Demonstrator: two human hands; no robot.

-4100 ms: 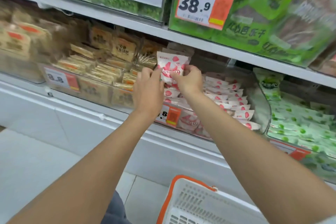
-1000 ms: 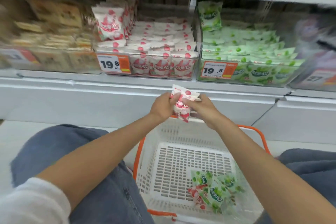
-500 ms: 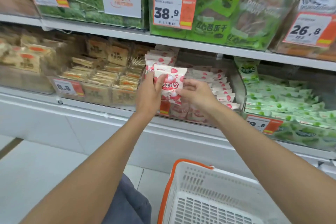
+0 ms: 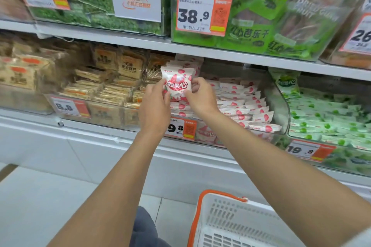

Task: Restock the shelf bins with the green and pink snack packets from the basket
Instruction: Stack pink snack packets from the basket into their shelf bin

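Observation:
Both hands hold one pink and white snack packet point(image 4: 177, 83) upright at the left end of the pink bin point(image 4: 278, 106). My left hand point(image 4: 154, 108) pinches its left edge and my right hand point(image 4: 200, 98) grips its right edge. Behind it stand a few upright pink packets, and flat pink packets point(image 4: 241, 102) fill the rest of the bin. The green packet bin point(image 4: 329, 118) is to the right. The white basket with an orange rim point(image 4: 224, 220) sits at the bottom; its contents are out of view.
A bin of brown cracker packs point(image 4: 104, 86) adjoins the pink bin on the left. The shelf above point(image 4: 200, 50) carries large green dried-fruit bags and price tags. White shelf base and floor tiles lie below. My knee in blue jeans shows by the basket.
One second ago both hands held the pink packet low over the basket. They have lifted it up to the pink bin and moved it slightly closer to the upright row.

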